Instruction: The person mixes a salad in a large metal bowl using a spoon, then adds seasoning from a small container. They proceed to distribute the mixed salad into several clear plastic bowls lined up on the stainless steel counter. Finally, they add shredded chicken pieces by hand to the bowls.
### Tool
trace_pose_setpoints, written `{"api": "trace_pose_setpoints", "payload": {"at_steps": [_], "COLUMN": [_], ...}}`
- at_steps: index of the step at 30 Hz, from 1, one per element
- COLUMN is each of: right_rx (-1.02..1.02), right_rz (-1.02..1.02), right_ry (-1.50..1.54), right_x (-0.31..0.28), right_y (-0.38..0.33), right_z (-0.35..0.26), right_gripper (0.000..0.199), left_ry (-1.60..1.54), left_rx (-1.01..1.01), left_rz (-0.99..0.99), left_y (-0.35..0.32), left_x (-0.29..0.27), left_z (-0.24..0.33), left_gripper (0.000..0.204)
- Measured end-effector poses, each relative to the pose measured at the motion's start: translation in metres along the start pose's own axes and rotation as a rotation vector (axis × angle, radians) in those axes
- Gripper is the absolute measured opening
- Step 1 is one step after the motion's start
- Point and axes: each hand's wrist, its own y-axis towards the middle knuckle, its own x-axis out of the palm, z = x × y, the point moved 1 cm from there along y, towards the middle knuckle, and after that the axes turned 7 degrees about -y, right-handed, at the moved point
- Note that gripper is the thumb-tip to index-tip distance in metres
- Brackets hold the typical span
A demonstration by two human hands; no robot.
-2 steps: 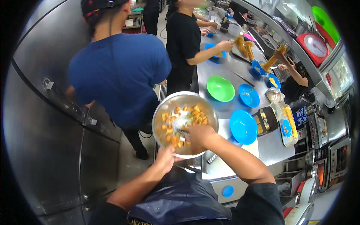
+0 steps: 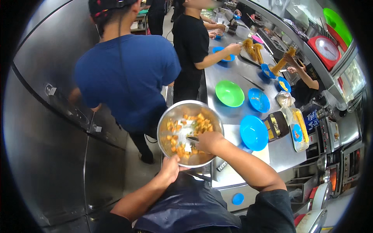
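Observation:
A large round steel mixing bowl [image 2: 169, 118] is held just in front of me, over the gap beside the worktable. Orange-yellow cubed pieces [image 2: 203, 123] lie scattered around its inside, with flecks of green. A white substance [image 2: 182, 136] is among them at the middle. My left hand [image 2: 170, 168] grips the near left rim, fingers beneath and thumb up on the edge. Reaching into the bowl from the right, my right hand [image 2: 210, 143] is closed round a metal utensil [image 2: 192, 138]. Only its tip shows, so its exact kind is hidden.
On the steel worktable [image 2: 285, 151] at right stand a blue bowl [image 2: 253, 133], a green bowl [image 2: 229, 93] and a dark container [image 2: 276, 126]. A person in a blue shirt [image 2: 126, 77] stands close ahead left, beside steel doors [image 2: 50, 155]. Other people work farther along.
The bowl sits slightly lower in view, and the utensil has shifted a little among the pieces. The person in blue appears slightly farther right.

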Motion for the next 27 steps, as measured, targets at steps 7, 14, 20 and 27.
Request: {"api": "trace_pose_setpoints", "payload": {"at_steps": [7,14,20,27], "right_rx": [-0.029,-0.041,-0.266,-0.075], "right_rz": [0.136,0.161,-0.013,0.025], "right_ry": [0.124,0.128,-0.119,0.191], "right_x": [-0.013,-0.048,-0.094,-0.144], "right_y": [0.059,0.14,0.2,0.29], "right_z": [-0.086,-0.137,-0.127,-0.084], "right_gripper": [0.031,0.037,0.039,0.039], "left_ry": [-0.07,-0.149,-0.114,-0.116], "left_rx": [0.002,0.096,0.131,0.114], "left_rz": [-0.022,-0.002,0.182,0.286], "left_y": [0.025,0.067,0.121,0.163], "left_x": [-0.072,-0.111,-0.143,-0.161], "left_z": [0.047,0.092,0.115,0.203], "left_gripper": [0.057,0.051,0.043,0.056]}}
